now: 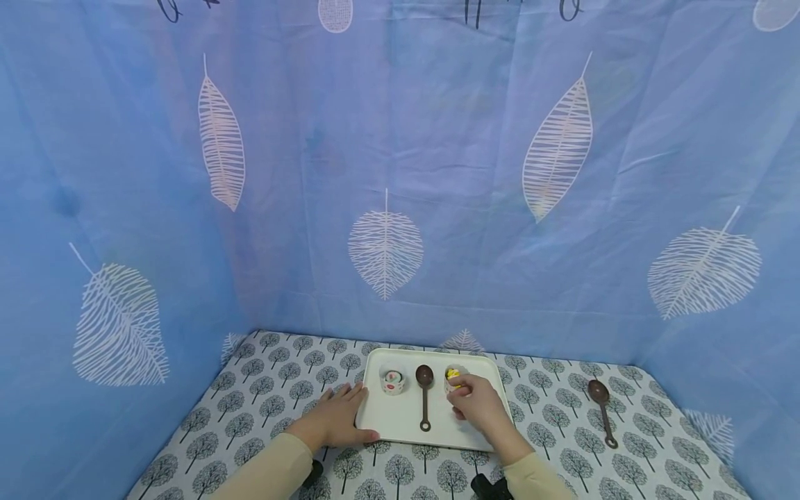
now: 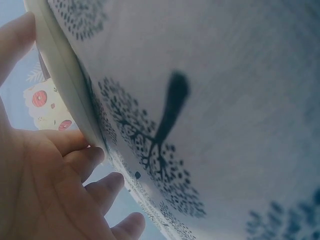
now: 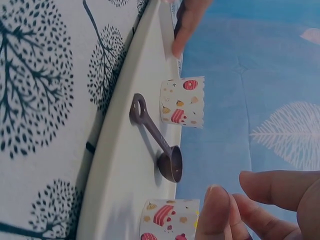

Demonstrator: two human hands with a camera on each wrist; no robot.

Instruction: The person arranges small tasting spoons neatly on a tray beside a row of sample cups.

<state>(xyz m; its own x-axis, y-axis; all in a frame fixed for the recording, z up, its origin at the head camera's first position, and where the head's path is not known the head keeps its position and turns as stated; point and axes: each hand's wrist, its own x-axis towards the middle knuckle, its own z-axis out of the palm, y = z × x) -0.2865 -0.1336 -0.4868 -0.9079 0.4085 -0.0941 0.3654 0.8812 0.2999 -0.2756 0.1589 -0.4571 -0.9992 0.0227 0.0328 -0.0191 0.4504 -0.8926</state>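
Observation:
On a white tray (image 1: 403,421) stand two paper cups printed with cakes and sweets, with a brown measuring spoon (image 1: 424,377) lying between them. My left hand (image 1: 340,418) rests at the tray's left edge, fingers spread and thumb by the front corner. Nearby is the left cup (image 1: 393,387). At the right cup (image 3: 167,216), which holds something yellow (image 1: 453,373), my right hand (image 1: 480,401) is poised with fingers bent close to the rim. In the right wrist view, a gap shows between thumb and forefinger, with nothing visible between them.
A second brown measuring spoon (image 1: 598,392) lies right of the tray on the tree-patterned tablecloth (image 1: 400,472). Blue cloth (image 1: 387,139) with white leaf prints hangs behind the table and along both sides.

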